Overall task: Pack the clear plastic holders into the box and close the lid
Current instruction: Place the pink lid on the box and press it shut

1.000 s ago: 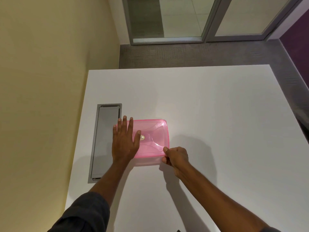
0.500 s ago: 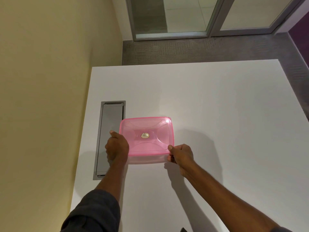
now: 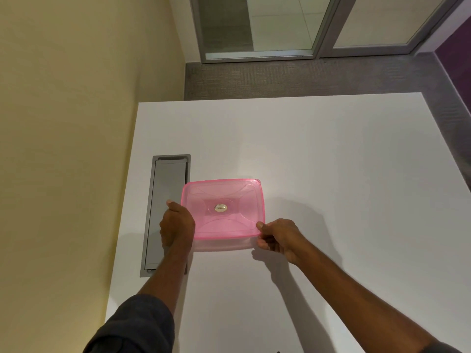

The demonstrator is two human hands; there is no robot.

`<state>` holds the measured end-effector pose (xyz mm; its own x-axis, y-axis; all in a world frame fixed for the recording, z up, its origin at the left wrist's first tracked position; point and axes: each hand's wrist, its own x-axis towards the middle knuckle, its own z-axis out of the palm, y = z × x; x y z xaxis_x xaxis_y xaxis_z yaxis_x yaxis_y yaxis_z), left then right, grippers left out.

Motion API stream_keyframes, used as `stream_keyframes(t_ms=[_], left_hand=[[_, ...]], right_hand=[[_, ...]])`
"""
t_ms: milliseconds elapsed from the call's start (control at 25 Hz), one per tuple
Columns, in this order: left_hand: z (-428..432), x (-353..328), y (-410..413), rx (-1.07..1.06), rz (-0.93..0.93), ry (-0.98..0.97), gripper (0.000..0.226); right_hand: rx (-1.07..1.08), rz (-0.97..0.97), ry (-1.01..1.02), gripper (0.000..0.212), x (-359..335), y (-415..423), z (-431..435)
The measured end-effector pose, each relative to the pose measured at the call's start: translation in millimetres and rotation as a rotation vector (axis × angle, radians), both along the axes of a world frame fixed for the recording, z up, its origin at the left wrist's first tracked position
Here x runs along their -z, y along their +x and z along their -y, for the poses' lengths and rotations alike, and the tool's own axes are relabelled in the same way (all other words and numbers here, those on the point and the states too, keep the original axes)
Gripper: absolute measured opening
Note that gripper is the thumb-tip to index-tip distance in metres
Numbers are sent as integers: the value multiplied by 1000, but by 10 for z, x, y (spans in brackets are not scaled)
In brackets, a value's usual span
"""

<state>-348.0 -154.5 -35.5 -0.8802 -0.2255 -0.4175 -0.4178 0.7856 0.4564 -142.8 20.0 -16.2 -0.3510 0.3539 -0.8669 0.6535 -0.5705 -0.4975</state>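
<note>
Pink lid (image 3: 224, 208) on box, left hand (image 3: 177, 226) and right hand (image 3: 279, 236) fingers pinching near corners (closed tight)

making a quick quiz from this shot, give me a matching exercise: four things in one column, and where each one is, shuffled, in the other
Things:
1. left hand
2. right hand
3. sticker
4. grey hatch

Places:
A. middle of the pink lid
B. set into the white table, left of the box
C. on the lid's left edge
D. pinching the lid's near right corner

Pairs: 1-C, 2-D, 3-A, 4-B
</note>
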Motion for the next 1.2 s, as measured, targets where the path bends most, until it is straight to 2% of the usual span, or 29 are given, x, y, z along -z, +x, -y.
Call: stream_keyframes(t_ms=[120, 240, 360, 480, 560, 680, 840, 920, 1120, 1200], left_hand=[[37, 1, -70, 76, -103, 11, 84], [-27, -24, -203, 166, -211, 35, 75], [-90, -27, -227, 170, -184, 23, 73], [-59, 39, -117, 135, -148, 16, 78], [-45, 85, -77, 128, -138, 14, 83], [-40, 114, -90, 125, -133, -14, 86], [-23, 137, -91, 130, -112, -6, 94], [-20, 151, -96, 133, -108, -12, 96], [-10, 206, -123, 152, -96, -35, 101], [-13, 182, -121, 147, -106, -35, 97]], right_hand=[[-110, 38, 107, 44, -62, -43, -134], [-189, 54, 451, 60, -134, -237, -297], [-316, 5, 774, 65, -162, -644, -448], [-481, 30, 922, 70, -119, -1079, -487], [-571, 81, 975, 72, -21, -1271, -493], [-566, 158, 984, 64, 122, -1392, -535], [-719, 94, 1162, 36, 219, -1378, -590], [-813, 74, 1198, 30, 241, -1376, -593], [-872, 129, 1186, 31, 290, -1423, -644], [-771, 110, 1156, 25, 285, -1414, -637]])
